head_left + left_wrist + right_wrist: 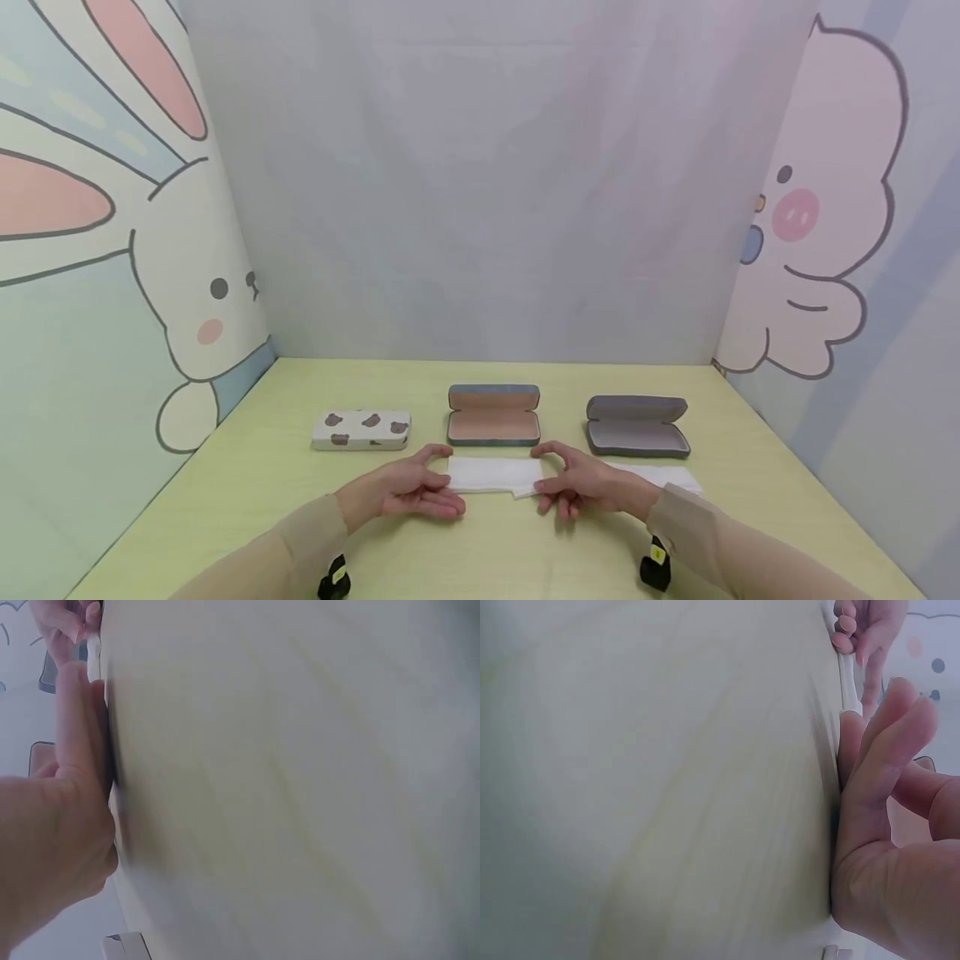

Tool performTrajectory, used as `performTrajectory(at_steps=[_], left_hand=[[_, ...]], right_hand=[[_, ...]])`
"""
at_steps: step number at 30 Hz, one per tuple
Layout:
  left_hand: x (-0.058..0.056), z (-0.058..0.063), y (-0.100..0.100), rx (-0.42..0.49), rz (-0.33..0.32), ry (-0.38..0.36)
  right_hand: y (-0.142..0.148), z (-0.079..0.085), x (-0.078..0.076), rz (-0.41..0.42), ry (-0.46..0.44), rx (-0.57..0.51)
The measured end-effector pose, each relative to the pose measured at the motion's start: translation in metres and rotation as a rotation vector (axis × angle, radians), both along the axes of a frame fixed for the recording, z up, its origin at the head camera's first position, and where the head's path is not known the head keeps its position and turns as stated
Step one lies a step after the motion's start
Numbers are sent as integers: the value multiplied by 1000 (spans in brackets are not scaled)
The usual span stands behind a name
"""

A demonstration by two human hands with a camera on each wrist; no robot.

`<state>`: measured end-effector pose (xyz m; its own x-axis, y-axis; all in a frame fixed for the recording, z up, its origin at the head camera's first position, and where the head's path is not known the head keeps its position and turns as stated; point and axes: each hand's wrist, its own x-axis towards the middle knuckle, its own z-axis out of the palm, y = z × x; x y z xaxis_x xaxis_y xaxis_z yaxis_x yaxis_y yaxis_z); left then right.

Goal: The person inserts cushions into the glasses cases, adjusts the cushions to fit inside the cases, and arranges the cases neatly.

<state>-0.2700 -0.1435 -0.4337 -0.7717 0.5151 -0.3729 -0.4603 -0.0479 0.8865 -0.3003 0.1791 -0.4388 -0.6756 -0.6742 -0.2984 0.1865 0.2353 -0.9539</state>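
Note:
A folded white cloth lies flat on the table, directly in front of an open glasses case with a pink-orange lining. My left hand grips its left end, index finger at the far corner and thumb at the near side, other fingers stretched low over the table. At the opposite end my right hand holds the cloth the same way, with its remaining fingers loosely bent. In the right wrist view a strip of the white cloth spans between the hands; the right hand's fingers hide part of it.
To the left stands a closed white glasses case with brown bear prints. An open dark grey glasses case is at the right. Another white cloth lies before it, partly behind my right wrist. Curtain-like walls enclose the table.

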Motion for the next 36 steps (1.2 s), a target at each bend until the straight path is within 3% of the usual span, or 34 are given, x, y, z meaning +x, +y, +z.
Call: performTrajectory(at_steps=[10,27,36], left_hand=[[-3,2,9,-56,46,9],[-2,6,28,-280,104,87],[-1,6,30,-292,120,75]], right_hand=[[-7,-1,0,-49,25,31],[-17,1,5,-113,106,105],[-18,0,7,-130,119,96]])
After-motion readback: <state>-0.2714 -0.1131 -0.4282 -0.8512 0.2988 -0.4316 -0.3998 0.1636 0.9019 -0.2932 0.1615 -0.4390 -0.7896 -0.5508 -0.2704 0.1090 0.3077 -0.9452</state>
